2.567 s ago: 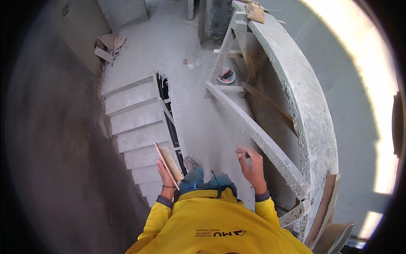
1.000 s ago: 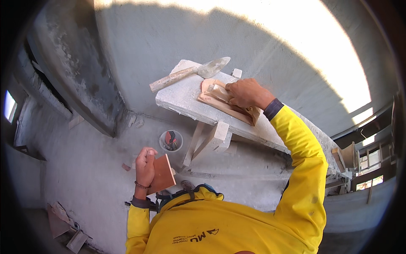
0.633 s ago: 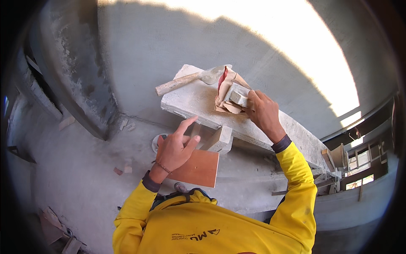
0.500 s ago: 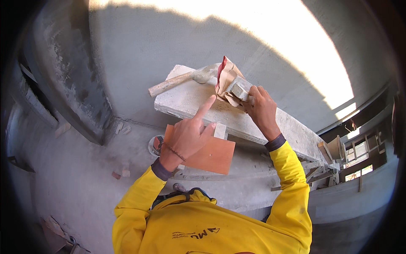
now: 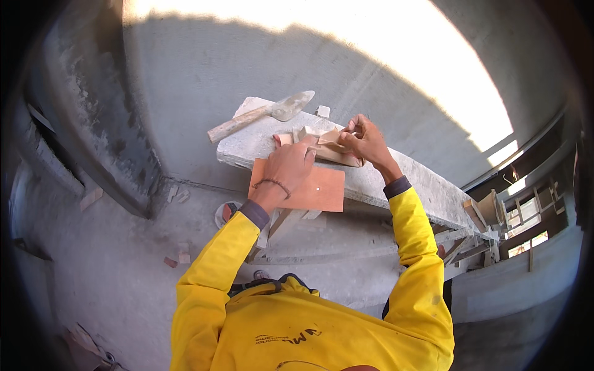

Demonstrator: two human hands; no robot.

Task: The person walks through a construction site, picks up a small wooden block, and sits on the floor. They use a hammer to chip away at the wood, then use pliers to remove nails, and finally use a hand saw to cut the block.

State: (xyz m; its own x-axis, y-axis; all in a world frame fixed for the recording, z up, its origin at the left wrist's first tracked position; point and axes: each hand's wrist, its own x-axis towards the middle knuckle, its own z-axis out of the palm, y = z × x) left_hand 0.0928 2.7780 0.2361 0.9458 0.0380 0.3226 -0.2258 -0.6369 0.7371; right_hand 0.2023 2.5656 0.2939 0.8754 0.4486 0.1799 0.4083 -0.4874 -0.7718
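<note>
A piece of brown paper (image 5: 331, 153) with a reddish edge lies creased on the long pale plank (image 5: 421, 179), around a small grey block (image 5: 305, 133). My right hand (image 5: 367, 145) pinches a raised fold of the paper between thumb and fingers. My left hand (image 5: 288, 166) reaches over a flat orange rectangular board (image 5: 318, 191), its forward fingers touching the paper and block. The lower fingers are hidden; the board appears held in them. Beyond the paper, a pointed trowel (image 5: 293, 106) with a wooden handle rests on the plank.
A small pale block (image 5: 322, 112) sits by the plank's far edge, near a grey rendered wall (image 5: 260, 62). Below are a bucket (image 5: 224, 213) and rubble pieces (image 5: 184, 252) on the floor. Timber supports (image 5: 461, 247) stand beneath the plank's right part.
The paper and block have come down onto the plank. My right hand has left the block for the paper's fold. My left hand and the orange board have moved forward.
</note>
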